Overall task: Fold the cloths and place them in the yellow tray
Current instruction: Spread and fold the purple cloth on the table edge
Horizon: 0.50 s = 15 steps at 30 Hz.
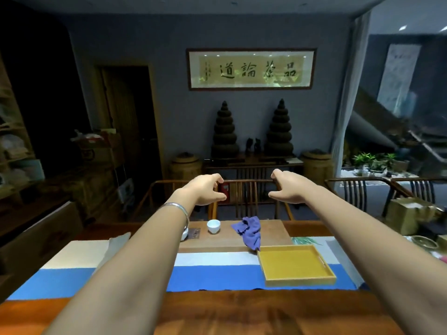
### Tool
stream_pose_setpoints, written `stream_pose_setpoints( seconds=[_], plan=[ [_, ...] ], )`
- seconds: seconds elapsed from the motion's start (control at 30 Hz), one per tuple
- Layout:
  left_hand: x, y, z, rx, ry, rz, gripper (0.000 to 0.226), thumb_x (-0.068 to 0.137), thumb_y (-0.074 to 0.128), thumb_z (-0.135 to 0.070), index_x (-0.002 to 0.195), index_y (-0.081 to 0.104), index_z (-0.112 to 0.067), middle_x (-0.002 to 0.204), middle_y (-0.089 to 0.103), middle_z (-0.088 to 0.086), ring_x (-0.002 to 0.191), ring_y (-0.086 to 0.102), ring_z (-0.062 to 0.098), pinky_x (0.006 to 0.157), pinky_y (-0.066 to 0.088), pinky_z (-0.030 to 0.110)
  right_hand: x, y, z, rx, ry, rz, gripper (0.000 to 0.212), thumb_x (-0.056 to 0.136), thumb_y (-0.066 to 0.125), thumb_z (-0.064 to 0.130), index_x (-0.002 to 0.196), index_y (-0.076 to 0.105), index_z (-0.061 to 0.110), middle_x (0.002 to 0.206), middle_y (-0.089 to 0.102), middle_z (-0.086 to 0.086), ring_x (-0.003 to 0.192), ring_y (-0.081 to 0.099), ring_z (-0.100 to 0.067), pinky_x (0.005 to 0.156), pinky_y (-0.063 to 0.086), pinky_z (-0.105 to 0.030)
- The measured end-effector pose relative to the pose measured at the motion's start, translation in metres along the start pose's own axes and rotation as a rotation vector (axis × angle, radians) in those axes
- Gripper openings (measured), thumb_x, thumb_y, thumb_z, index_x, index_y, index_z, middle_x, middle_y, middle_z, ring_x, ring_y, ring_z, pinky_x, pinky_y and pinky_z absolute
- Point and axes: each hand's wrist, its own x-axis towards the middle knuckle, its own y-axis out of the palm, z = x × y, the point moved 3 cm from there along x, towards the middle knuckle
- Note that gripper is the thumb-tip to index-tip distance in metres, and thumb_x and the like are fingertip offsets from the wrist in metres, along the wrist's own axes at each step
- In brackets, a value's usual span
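A crumpled purple cloth (249, 231) lies on the wooden tea board in the middle of the table, its lower end hanging toward the yellow tray (329, 273). The tray sits to the right on the blue and white runner and holds nothing. Both my arms stretch forward, raised above the table. My left hand (208, 191) and my right hand (289, 189) hover well above and beyond the cloth, fingers curled apart, thumbs pointing inward, with nothing in them. A silver bangle is on my left wrist.
A white teacup (213, 226) stands left of the cloth on the tea board (229, 240). A wooden chair (249, 189) faces me across the table. A brass-coloured box (408, 213) and a small bowl (425, 242) sit at the far right.
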Motion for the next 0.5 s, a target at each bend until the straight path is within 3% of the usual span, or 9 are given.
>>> stream_pose_setpoints(
  seconds=[0.27,0.5],
  plan=[
    [0.154,0.056,0.041,0.007,0.016,0.048,0.056,0.084,0.065,-0.043,0.134,0.046,-0.026,0.132,0.057,0.004,0.117,0.055,0.021,0.085,0.044,0.027,0.164,0.055,-0.030,0.017,-0.077,0.005,0.060,0.085,0.057,0.044,0.133,0.039,0.012,0.127,0.055,-0.014,0.113,0.056,-0.031,0.091,0.049,-0.042],
    [0.268,0.103,0.044,-0.052,0.096,0.051,0.054,0.085,0.063,-0.041,0.134,0.048,-0.025,0.132,0.058,0.002,0.120,0.055,0.018,0.091,0.042,0.028,0.269,0.108,-0.064,0.028,-0.101,0.021,0.059,0.087,0.055,0.043,0.133,0.038,0.011,0.120,0.056,-0.014,0.105,0.057,-0.031,0.081,0.050,-0.041]
  ],
)
